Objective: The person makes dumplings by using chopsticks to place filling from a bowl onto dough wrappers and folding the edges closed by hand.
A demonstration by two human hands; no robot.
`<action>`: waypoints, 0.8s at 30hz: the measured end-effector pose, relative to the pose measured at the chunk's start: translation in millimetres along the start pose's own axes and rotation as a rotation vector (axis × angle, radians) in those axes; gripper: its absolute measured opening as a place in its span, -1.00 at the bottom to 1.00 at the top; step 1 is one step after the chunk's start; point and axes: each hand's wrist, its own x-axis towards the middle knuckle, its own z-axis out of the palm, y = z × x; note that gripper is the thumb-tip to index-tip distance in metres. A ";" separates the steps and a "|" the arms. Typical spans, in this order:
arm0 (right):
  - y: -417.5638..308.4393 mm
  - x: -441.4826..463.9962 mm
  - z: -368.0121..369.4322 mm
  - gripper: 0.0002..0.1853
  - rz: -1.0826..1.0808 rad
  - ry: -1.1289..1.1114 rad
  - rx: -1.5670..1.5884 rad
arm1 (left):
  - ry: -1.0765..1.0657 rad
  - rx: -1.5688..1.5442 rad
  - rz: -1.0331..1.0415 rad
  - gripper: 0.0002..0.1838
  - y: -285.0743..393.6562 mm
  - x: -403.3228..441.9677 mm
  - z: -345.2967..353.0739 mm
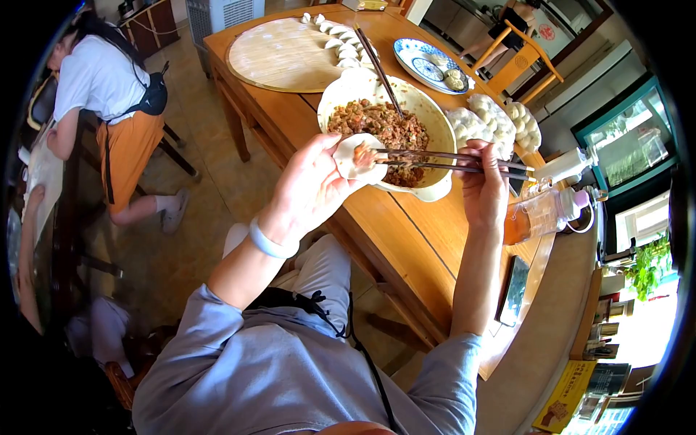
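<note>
A round dumpling wrapper lies in my left hand, held between thumb and fingers, with a smear of filling on it. My right hand grips a pair of dark chopsticks, whose tips touch the filling on the wrapper. Just beyond both hands stands a cream bowl of minced filling, partly covered by the wrapper and chopsticks. Another pair of chopsticks leans in the bowl, standing up over its far rim.
A round floured board bears several folded dumplings. Beside it are a blue-and-white plate, bags of dumplings, a bottle of amber liquid and a phone. A person leans over another table at left; another person stands far back.
</note>
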 end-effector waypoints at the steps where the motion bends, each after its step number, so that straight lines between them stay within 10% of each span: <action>1: 0.2 -1.6 2.3 -0.68 -0.003 -0.025 -0.043 | -0.016 -0.002 -0.009 -0.61 0.2 -0.8 -1.8; 24: -28.8 -7.4 -1.8 -0.68 -0.117 -0.063 -0.179 | -0.103 -0.036 -0.049 -0.63 -5.4 -7.2 -3.4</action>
